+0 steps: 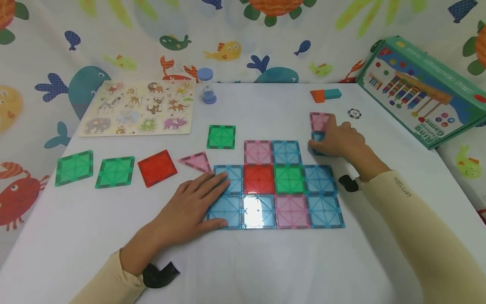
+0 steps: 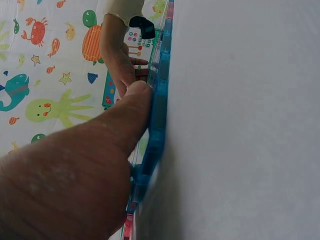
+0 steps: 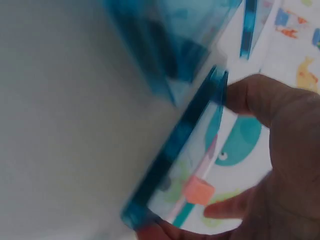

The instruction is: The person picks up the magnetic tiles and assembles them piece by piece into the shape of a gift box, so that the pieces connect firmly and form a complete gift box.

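Note:
Square see-through magnetic tiles in blue, pink, red and green lie edge to edge as a flat block, with a red tile (image 1: 259, 179) and a green tile (image 1: 290, 179) in the middle. My left hand (image 1: 193, 207) rests with extended fingers on the blue tiles (image 1: 228, 211) at the block's left edge. Beyond the block's upper right corner, my right hand (image 1: 339, 139) holds a blue tile (image 3: 172, 150) between thumb and fingers. A pink tile (image 1: 319, 121) lies against its far side, under the index finger. The hand partly covers both.
Loose tiles lie left of the block: green tiles (image 1: 115, 172), a red tile (image 1: 157, 168) and a pink triangle (image 1: 196, 161). Behind stand an animal puzzle board (image 1: 138, 107) and a sand timer (image 1: 208, 86). A game box (image 1: 421, 93), small blocks (image 1: 325, 95) and a round token (image 1: 355, 113) sit right.

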The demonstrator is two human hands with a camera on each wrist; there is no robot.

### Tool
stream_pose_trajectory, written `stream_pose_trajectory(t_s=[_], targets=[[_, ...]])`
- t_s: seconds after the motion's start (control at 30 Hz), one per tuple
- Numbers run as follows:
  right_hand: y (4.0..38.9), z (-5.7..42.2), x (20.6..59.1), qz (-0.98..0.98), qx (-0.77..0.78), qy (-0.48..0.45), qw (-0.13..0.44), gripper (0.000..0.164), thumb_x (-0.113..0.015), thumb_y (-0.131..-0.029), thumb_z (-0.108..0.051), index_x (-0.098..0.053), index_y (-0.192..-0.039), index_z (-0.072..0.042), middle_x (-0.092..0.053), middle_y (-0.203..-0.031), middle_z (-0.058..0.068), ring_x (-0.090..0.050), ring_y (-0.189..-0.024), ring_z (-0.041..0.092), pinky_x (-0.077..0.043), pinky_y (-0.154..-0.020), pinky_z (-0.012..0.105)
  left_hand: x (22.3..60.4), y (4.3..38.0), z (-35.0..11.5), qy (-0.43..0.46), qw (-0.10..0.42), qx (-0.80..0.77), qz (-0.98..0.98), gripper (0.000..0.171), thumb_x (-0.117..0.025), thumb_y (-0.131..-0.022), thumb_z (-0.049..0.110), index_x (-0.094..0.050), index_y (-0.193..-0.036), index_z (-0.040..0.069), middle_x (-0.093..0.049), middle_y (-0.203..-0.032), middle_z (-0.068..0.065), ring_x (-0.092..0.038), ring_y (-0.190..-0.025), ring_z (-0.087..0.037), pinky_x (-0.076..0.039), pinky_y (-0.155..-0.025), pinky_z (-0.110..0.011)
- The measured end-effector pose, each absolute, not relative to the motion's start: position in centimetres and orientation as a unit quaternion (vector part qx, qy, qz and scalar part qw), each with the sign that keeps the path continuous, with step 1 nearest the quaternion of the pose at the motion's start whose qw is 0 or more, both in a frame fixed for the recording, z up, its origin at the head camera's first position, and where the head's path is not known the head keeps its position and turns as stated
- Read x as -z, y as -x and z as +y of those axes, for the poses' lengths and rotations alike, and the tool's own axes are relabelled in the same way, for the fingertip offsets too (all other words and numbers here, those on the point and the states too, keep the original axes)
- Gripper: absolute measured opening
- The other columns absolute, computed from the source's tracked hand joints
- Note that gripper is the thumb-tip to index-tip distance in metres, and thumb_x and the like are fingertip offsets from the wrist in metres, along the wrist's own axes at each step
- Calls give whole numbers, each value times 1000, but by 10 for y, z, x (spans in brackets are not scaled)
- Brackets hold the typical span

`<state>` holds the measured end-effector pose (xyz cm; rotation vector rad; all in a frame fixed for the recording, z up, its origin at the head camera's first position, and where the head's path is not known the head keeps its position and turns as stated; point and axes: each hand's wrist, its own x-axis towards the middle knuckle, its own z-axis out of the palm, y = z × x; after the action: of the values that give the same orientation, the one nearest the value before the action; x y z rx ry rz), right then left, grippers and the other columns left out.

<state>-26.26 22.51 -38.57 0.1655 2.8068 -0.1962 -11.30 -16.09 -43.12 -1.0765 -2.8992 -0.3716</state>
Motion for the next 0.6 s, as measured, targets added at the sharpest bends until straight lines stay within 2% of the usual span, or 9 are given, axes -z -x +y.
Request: stream_pose_trajectory(t_s=[0.33,0.53,0.6], targets=[[263,235,388,988,96,-40,118,99,-70,-72,-53,-21,-139,2,-32,-122,34,-45,-90,48,-45,-71,57,433,113,-163,342,4,123,-932,87,-50,-83,69,-20,-152,24,-17,-157,5,-12,-144,-23,-30,-102,-49],[261,244,384,985,104,-22,132,76,-70,-74,-51,-41,-122,0,-36,-112,25,-44,-89,40,-44,-66,46,432,113,-162,346,7,125,-930,87,-51,-83,68,-21,-151,24,-17,-157,4,-12,-143,-24,-30,-102,-49],[260,245,380,987,88,-15,131,71,-70,-75,-50,-47,-122,-1,-37,-113,26,-44,-90,40,-44,-65,46,431,114,-160,348,7,125,-929,86,-51,-83,68,-22,-151,24,-18,-157,4,-13,-143,-24,-30,-102,-49]])
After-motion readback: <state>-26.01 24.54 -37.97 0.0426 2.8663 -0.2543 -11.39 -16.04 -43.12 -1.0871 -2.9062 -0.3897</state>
